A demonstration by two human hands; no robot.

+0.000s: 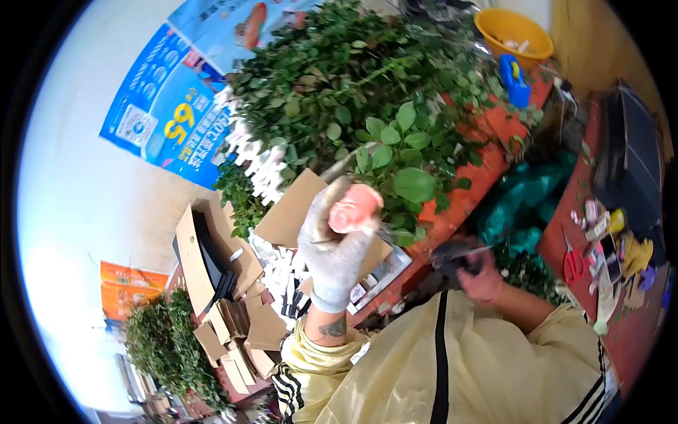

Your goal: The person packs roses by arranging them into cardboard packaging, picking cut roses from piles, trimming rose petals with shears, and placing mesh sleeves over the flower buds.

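My left hand (pixel 330 254), in a whitish, stained glove, is raised in the middle of the view with its fingers closed around a pink rose (pixel 357 207). The bloom faces me; the stem below it is mostly hidden. Just beyond are broad green leaves (pixel 414 185), and I cannot tell whether they belong to this rose. My right hand (pixel 482 278), bare and lower at the right, is wrapped round a dark grey tool (pixel 452 256) smeared by motion. A large heap of leafy stems (pixel 339 85) fills the table behind the rose.
Cut cardboard pieces (pixel 236 332) lie at the left, beside white strips (pixel 286 275). A yellow basin (pixel 514 37) and blue bottle (pixel 514 81) stand at the far right. Green plastic (pixel 526 201) hangs below the red tabletop (pixel 459 184). Red-handled scissors (pixel 573 263) lie on the right-hand surface.
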